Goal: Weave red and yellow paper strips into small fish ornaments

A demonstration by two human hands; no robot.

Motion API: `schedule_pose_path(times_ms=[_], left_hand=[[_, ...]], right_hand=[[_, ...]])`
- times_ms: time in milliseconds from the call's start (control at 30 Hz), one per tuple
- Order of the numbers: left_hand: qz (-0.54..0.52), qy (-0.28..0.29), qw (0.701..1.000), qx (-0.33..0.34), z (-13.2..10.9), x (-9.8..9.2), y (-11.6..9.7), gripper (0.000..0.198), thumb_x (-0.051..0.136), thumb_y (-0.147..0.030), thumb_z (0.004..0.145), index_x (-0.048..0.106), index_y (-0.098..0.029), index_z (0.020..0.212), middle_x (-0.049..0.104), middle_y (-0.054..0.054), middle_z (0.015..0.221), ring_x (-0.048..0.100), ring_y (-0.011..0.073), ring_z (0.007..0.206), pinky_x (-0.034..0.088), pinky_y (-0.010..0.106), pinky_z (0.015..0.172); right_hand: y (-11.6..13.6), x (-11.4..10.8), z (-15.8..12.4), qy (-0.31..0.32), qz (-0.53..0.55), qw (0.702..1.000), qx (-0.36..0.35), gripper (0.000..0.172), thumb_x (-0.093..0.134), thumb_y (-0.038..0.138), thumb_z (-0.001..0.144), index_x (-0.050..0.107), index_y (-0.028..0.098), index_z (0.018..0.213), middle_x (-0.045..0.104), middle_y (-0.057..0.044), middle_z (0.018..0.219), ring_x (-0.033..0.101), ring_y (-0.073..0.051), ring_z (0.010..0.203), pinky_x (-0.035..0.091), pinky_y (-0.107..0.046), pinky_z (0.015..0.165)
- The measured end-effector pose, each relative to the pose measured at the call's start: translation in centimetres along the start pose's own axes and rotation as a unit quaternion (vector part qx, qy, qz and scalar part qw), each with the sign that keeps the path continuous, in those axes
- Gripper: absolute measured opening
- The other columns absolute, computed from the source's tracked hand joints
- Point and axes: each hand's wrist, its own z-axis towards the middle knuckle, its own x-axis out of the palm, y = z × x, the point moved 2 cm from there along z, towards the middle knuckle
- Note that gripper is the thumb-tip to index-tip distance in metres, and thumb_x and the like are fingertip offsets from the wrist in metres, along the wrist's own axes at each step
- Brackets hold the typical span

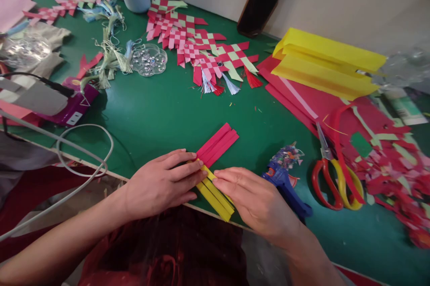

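Both hands (164, 183) (253, 198) touch yellow strips (215, 198), apparently reaching the table's (148, 116) edge.

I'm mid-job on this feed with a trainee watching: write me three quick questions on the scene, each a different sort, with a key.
1. Which colours are the paper strips that the left hand and right hand touch?
A) blue and white
B) pink and yellow
C) green and black

2. True or false: in the picture, the scissors lie to the left of the blue tool.

3. Fill the gap: one handle loop of the scissors is red, the other is ____.

Key: 1. B. 2. False; they lie to its right. 3. Yellow.
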Motion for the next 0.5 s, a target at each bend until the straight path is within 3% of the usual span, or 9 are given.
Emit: schedule_pose_path(times_ms=[267,500], left_hand=[[0.014,0.002,1.000,0.003,0.1,-0.1,0.0,0.040,0.054,-0.034,0.095,0.057,-0.014,0.130,0.065,0.006,0.124,0.054,0.0243,0.122,0.044,0.041,0.110],[0.006,0.014,1.000,0.000,0.0,0.1,-0.1,0.044,0.058,-0.034,0.093,0.055,-0.014,0.132,0.063,0.009,0.124,0.052,0.0260,0.124,0.043,0.044,0.111]], right_hand=[[0.9,0.2,-1.1,0.038,-0.123,0.992,-0.017,0.033,0.042,0.008,0.093,0.069,0.007,0.111,0.069,-0.018,0.115,0.062,-0.026,0.111,0.057,-0.042,0.094],[1.5,1.3,-2.0,0.047,-0.166,0.985,0.005,0.038,0.041,0.005,0.090,0.066,0.006,0.119,0.067,-0.017,0.123,0.059,-0.028,0.116,0.056,-0.042,0.096]])
